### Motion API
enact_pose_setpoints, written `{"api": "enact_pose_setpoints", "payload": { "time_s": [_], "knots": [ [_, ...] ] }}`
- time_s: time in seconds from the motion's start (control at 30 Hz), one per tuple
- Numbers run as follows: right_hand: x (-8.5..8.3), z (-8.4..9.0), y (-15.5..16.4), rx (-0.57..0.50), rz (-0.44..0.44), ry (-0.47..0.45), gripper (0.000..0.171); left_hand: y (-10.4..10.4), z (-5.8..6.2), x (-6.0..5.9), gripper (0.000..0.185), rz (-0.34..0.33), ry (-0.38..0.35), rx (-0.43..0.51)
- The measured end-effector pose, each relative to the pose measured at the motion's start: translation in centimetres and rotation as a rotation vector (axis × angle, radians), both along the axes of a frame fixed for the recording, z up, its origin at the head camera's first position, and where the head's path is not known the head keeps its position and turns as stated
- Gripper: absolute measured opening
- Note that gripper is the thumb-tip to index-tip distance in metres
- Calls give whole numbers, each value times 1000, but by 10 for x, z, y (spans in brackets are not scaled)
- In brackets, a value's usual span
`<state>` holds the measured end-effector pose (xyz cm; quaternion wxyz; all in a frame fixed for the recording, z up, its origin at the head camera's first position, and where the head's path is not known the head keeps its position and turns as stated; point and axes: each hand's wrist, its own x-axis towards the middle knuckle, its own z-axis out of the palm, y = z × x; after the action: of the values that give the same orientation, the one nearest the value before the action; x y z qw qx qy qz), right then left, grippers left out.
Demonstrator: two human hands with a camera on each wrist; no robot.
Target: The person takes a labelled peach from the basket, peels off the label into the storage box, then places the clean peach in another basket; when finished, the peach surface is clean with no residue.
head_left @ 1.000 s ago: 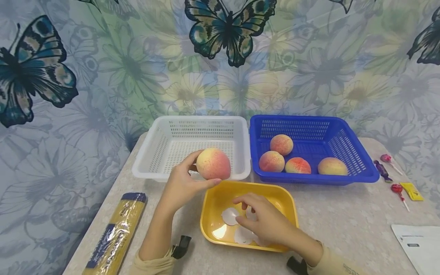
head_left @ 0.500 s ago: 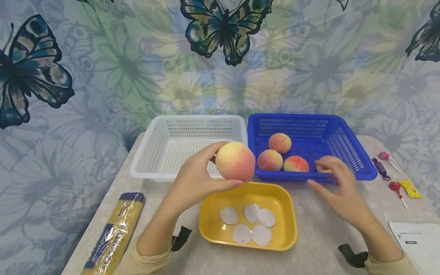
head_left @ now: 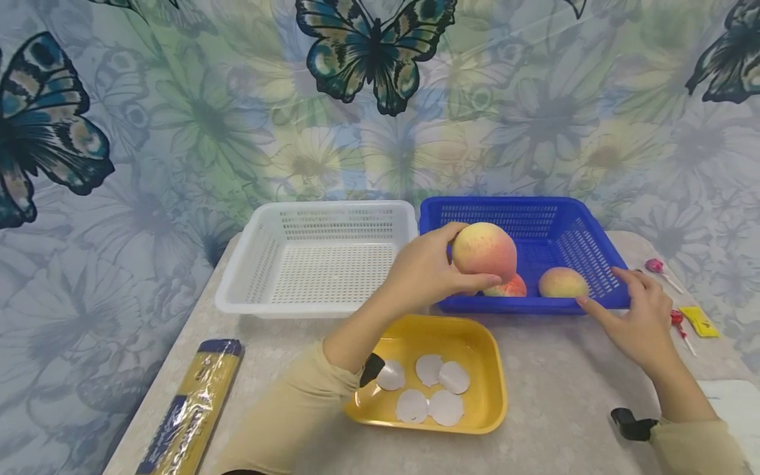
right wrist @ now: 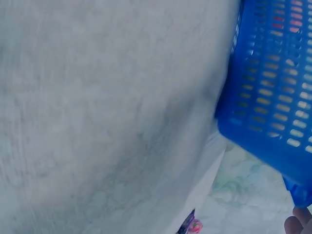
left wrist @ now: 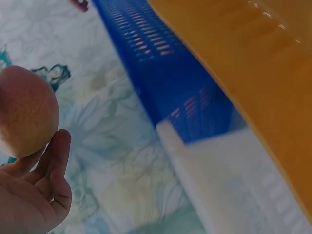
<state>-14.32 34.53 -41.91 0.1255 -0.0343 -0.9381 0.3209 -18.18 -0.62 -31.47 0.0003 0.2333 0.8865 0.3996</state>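
In the head view my left hand [head_left: 424, 270] holds a yellow-pink peach [head_left: 484, 252] between thumb and fingers, raised over the left part of the blue basket [head_left: 522, 305]. The left wrist view shows this peach [left wrist: 27, 112] against the fingertips. Under it a redder peach [head_left: 509, 286] is partly covered; the other peaches on that side are hidden. A paler peach [head_left: 563, 284] lies at the basket's front right. My right hand [head_left: 644, 320] grips the basket's front right corner, thumb at the front rim and fingers at the side rim.
A white basket [head_left: 309, 309] stands left of the blue one. In front, a yellow tray [head_left: 501, 396] holds several white discs [head_left: 412, 406]. A long yellow packet [head_left: 192, 409] lies at left. Lollipops [head_left: 654, 265] and a yellow candy [head_left: 699, 321] lie at right, near a white sheet [head_left: 736, 409].
My left hand has carried the peach rightward, from near the white basket to above the blue one. My right hand has moved from over the yellow tray to the blue basket's right corner.
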Motion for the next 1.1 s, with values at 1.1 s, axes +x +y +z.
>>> {"api": "enact_pose_setpoints", "payload": {
  "time_s": [1.1],
  "knots": [
    [-12, -13, 15, -80, -41, -170, 108, 163, -81, -79, 88, 175, 62, -379]
  ]
}}
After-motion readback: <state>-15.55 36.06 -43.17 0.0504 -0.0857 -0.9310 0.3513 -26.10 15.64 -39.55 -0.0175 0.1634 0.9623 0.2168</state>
